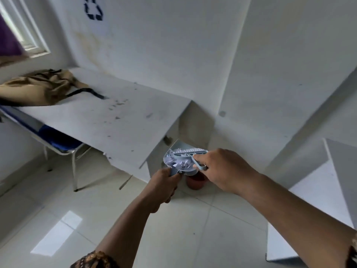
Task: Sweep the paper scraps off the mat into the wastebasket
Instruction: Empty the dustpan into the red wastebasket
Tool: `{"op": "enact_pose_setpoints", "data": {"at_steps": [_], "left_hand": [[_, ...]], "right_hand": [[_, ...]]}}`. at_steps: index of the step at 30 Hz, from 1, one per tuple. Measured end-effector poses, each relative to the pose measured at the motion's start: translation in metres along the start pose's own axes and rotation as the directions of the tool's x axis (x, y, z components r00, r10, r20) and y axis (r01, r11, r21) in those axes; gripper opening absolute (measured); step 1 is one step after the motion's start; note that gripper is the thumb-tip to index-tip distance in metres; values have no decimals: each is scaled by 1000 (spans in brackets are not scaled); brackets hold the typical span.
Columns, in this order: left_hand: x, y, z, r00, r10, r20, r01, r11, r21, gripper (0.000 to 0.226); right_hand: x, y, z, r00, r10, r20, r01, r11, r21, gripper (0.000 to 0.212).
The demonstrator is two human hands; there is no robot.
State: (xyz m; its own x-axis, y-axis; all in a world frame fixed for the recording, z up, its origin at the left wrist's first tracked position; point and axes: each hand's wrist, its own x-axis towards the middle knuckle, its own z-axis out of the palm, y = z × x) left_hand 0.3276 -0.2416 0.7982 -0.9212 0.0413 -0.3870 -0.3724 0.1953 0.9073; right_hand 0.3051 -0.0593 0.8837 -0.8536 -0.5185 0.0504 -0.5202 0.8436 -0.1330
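Head-camera view: a white worktop (100,120) runs along a stained white wall (173,55) bearing a dark recycling symbol (93,8), above a pale tiled floor (116,219). A tan bag (38,88) with a black strap lies at the worktop's far left end, with a blue-seated chair (59,142) beneath. Past the worktop's near corner, a person's left hand (164,184) has its fingers clenched round the handle of a light blue dustpan (180,161), held in the air. Their right hand (222,169) has its fingers closed on the handle of a matching hand brush (193,153), whose head rests in the pan. White paper scraps (177,162) are heaped inside the dustpan. Directly below it, on the floor, stands a small reddish-brown wastebasket (196,182), partly hidden by the hands.
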Motion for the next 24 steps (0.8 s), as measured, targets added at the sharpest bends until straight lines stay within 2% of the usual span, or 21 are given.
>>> {"op": "enact_pose_setpoints", "data": {"at_steps": [5,12,18,21,24], "left_hand": [[41,14,57,996,-68,49,67,998,15,20],[138,13,82,980,-158,122,150,986,72,24],[266,-26,82,945,-297,137,275,949,156,20],[328,-64,89,911,-395,116,371,909,188,20],[390,-112,101,877,-468,108,438,872,218,10]], "right_hand": [[-5,68,10,992,111,58,-114,993,45,24],[50,143,62,967,222,123,-234,968,91,27],[132,209,145,940,261,218,-293,947,129,16],[171,241,199,928,230,293,-278,951,133,13],[205,277,270,914,208,350,-275,949,156,14]]}}
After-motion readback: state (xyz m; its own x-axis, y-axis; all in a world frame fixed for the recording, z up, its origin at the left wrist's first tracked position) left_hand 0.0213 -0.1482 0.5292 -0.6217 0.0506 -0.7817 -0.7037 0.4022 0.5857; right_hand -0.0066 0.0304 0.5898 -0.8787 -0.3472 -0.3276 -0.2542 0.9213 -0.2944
